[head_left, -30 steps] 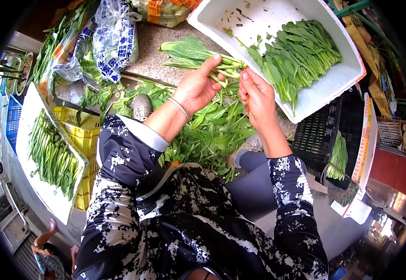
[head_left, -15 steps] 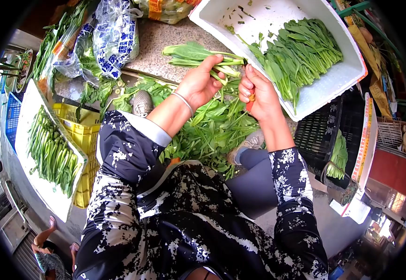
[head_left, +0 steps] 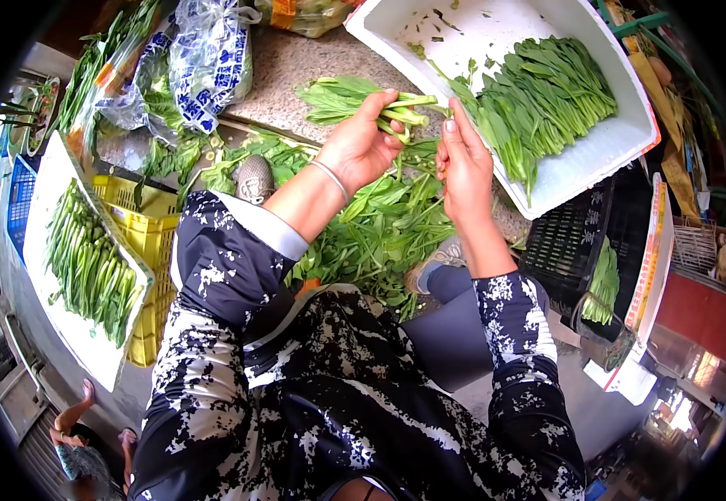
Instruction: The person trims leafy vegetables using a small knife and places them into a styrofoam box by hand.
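Observation:
My left hand (head_left: pixel 361 140) is closed round a small bunch of leafy greens (head_left: pixel 338 100), leaves to the left and pale cut stems to the right. At the stem ends, my right hand (head_left: pixel 467 171) has its thumb and forefinger pinched close to one stem. Its other fingers curl round what looks like a small orange-handled knife, mostly hidden by the hand. Beyond the right hand, a white foam box (head_left: pixel 430 54) holds neatly laid greens (head_left: pixel 547 104). Loose leaves and stems (head_left: pixel 380 225) lie heaped below both hands, between the shoes.
On the left, a white foam lid (head_left: pixel 96 351) with bundled greens rests on a yellow crate (head_left: pixel 152 242). Plastic bags of vegetables (head_left: pixel 208 58) lie at the upper left. A black crate (head_left: pixel 559 242) stands at right. Another person (head_left: pixel 87 459) sits at the lower left.
My right hand has turned and its thumb and forefinger have stretched up toward the stem ends; the orange handle shows less. My left hand has shifted very little, still holding the bunch.

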`<state>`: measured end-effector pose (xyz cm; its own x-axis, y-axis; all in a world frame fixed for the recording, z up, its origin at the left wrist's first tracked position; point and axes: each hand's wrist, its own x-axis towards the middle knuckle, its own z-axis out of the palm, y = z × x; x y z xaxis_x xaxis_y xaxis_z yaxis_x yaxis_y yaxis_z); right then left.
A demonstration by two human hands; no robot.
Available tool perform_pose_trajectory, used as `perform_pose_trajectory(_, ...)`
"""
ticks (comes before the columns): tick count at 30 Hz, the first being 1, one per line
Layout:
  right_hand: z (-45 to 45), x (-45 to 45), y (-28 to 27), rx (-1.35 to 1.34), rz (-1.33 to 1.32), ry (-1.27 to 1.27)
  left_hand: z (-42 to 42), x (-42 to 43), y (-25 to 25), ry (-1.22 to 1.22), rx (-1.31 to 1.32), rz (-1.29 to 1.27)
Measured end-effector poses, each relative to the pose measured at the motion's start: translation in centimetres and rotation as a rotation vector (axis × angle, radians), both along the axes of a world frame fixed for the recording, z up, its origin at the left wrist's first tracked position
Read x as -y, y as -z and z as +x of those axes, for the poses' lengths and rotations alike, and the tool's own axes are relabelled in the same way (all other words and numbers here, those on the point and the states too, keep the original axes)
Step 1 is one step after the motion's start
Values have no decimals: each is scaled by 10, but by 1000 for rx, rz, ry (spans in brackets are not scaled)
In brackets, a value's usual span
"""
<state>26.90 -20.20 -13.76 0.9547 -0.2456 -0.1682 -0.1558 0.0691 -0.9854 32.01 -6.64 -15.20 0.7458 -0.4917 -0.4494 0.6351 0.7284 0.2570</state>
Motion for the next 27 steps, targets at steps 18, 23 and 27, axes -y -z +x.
perform_pose_trajectory(18,-3,-10,6,207,-280,-132,1,-1,3,-33,3,-47)
perform_pose_trajectory(23,3,2,4,132,-36,-17,1,-4,3,-41,33,100)
perform_pose_trajectory(27,7,13,-7,-72,-70,-140,-5,-4,-1,106,146,257)
